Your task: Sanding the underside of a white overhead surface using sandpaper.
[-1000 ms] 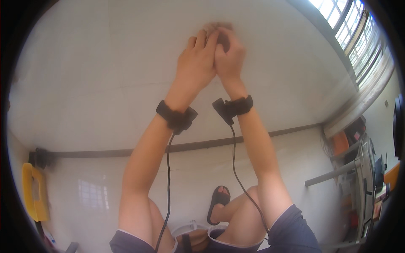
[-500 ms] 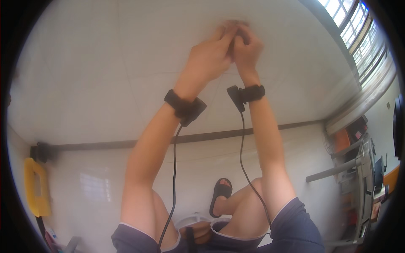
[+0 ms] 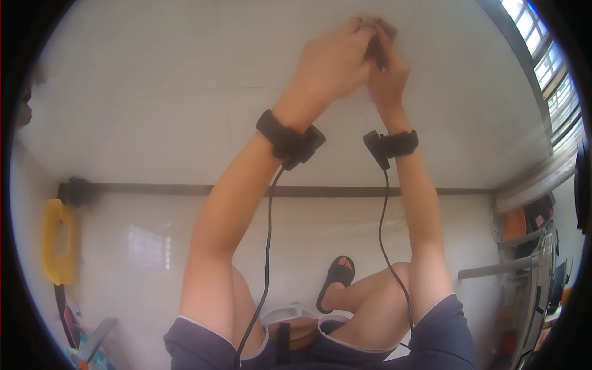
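Left hand [image 3: 333, 61] and right hand [image 3: 387, 77] pressed together at one o'clock against the white wall [image 3: 154, 92]; both sets of fingers clenched on a small dark object [image 3: 377, 52], mostly hidden between them; black wrist straps [image 3: 287, 139] trailing cables towards six o'clock.

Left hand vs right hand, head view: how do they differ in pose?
The left hand reaches in on a slanted forearm and shows its broad back; the right hand comes up on a nearly vertical forearm and looks narrower. The left hand sits slightly higher, partly covering the right hand. Shared: both press together around a small dark object against the white wall, each wrist wearing a black band with a cable.
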Demonstrator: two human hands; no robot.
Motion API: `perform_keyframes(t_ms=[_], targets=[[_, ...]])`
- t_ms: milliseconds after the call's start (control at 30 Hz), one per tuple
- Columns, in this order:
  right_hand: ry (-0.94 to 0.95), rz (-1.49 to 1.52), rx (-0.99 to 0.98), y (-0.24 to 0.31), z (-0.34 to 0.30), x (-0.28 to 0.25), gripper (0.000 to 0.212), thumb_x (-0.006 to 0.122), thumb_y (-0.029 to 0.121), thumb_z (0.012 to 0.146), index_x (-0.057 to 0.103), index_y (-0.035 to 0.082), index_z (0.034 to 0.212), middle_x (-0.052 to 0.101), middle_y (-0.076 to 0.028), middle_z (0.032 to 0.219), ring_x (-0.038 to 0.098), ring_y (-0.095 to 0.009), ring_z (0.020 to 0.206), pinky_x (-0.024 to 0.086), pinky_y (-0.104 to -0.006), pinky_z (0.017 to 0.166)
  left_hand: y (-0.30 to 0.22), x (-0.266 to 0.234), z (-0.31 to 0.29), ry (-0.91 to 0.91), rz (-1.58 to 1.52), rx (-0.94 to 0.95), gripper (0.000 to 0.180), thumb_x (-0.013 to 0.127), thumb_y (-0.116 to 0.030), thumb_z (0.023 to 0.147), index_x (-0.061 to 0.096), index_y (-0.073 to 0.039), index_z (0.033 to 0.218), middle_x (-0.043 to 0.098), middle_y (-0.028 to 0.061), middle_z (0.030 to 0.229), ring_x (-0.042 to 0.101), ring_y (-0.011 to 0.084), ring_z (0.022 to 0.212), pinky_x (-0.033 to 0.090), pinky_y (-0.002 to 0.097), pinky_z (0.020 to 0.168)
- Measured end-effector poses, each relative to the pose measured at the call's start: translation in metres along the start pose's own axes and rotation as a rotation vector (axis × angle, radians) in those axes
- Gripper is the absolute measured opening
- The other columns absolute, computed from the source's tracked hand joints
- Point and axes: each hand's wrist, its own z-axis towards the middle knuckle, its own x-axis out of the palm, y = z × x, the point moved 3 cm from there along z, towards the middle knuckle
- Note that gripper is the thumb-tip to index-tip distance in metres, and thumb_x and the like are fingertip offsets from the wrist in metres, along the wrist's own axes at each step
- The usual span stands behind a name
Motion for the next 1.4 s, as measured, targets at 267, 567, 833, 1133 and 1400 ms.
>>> perform_keyframes(t_ms=[267, 567, 833, 1133, 1400], targets=[[0.005, 0.186, 0.100, 0.017, 0.017, 0.000, 0.038, 0.062, 0.007, 0.084, 0.069, -0.002, 0.120, 0.075, -0.020, 0.099, 0.073, -0.026, 0.087, 0.056, -0.0346, 0.077, -0.015, 0.000, 0.009, -0.021, 0.051, -0.122, 0.043, 0.058, -0.012, 0.086, 0.054, 0.002, 0.126, 0.055, 0.0248, 0.132, 0.062, 0.0467, 0.105, 0.051, 0.0532, 0.090], [0.123, 0.351, 0.204, 0.032, 0.024, 0.000, 0.042, 0.064, 0.014, 0.092, 0.061, 0.002, 0.133, 0.071, -0.023, 0.112, 0.072, -0.034, 0.101, 0.056, -0.0401, 0.083, -0.049, -0.003, 0.017, -0.220, 0.278, -0.069, 0.031, 0.054, -0.011, 0.088, 0.056, 0.002, 0.115, 0.062, 0.0273, 0.115, 0.066, 0.0480, 0.099, 0.054, 0.0540, 0.087], [0.198, 0.355, -0.011, 0.046, 0.029, 0.005, 0.051, 0.066, 0.017, 0.090, 0.055, 0.007, 0.139, 0.068, -0.026, 0.113, 0.067, -0.044, 0.102, 0.055, -0.0452, 0.082, -0.056, -0.016, 0.016, -0.280, 0.585, -0.193, 0.029, 0.055, -0.014, 0.089, 0.059, 0.004, 0.111, 0.065, 0.0265, 0.114, 0.068, 0.0479, 0.096, 0.053, 0.0558, 0.088], [0.392, 0.339, -0.014, 0.042, 0.030, 0.001, 0.035, 0.066, 0.018, 0.086, 0.067, 0.005, 0.119, 0.071, -0.023, 0.106, 0.068, -0.043, 0.096, 0.054, -0.0472, 0.082, -0.035, -0.025, 0.017, -0.103, 0.465, -0.302, 0.032, 0.056, -0.018, 0.088, 0.065, 0.005, 0.109, 0.068, 0.0299, 0.109, 0.066, 0.0454, 0.102, 0.052, 0.0529, 0.088], [0.656, 0.339, 0.021, 0.017, 0.018, 0.018, 0.039, 0.067, 0.016, 0.081, 0.068, 0.005, 0.118, 0.071, -0.023, 0.107, 0.068, -0.043, 0.096, 0.055, -0.0469, 0.082, -0.003, -0.016, 0.008, 0.198, 0.690, -0.397, 0.031, 0.052, -0.016, 0.090, 0.064, 0.004, 0.111, 0.067, 0.0298, 0.109, 0.065, 0.0454, 0.103, 0.052, 0.0519, 0.089]])
